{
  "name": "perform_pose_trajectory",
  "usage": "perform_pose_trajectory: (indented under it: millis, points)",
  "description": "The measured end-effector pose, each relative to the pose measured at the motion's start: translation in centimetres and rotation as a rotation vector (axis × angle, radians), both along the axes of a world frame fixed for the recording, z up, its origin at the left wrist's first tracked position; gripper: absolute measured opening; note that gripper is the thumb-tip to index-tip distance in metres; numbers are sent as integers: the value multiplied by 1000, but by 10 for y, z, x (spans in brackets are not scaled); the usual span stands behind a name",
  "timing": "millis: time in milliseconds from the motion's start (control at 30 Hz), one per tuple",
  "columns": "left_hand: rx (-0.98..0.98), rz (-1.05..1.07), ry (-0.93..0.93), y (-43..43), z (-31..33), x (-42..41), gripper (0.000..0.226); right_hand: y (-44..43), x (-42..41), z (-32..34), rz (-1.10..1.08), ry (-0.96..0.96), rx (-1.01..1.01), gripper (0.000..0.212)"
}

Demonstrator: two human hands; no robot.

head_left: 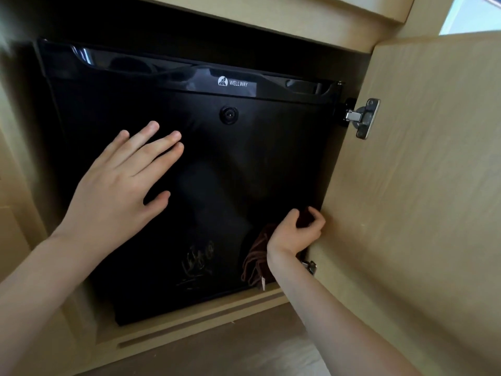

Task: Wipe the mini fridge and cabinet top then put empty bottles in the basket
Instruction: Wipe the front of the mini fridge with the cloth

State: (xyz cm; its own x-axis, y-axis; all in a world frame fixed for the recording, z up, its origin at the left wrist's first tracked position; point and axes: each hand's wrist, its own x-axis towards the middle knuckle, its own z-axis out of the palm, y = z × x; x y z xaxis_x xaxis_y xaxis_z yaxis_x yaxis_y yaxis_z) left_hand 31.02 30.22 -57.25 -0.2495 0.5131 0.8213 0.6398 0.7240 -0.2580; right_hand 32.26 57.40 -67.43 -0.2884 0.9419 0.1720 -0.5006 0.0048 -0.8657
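A black mini fridge [244,164] sits inside a light wooden cabinet, its door shut, with a white logo near the top and a round lock below it. My left hand [119,191] lies flat on the fridge door with fingers spread, holding nothing. My right hand [295,232] presses a dark brown cloth [257,259] against the lower right corner of the door; part of the cloth hangs below my wrist. No bottles or basket are in view.
The wooden cabinet door [420,185] stands open at the right, close to my right hand, on metal hinges [364,118]. The cabinet's bottom ledge [217,316] runs beneath the fridge. Pale scratch marks [198,261] show low on the fridge door.
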Motion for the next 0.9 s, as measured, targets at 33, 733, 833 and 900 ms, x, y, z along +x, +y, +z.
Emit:
perform_pose_trajectory:
  millis: [33,733,833,900]
  points:
    - [0,-3,-5,0,0,0,66,0,-3,12,-8,38,-11,31]
    - [-37,33,-3,-2,-1,-4,69,20,14,-15,11,-137,661,58]
    - [-57,53,-5,-2,0,-1,71,20,14,-17,15,-175,654,59]
    - [-67,64,-8,-3,2,2,71,20,16,-22,28,-209,660,62]
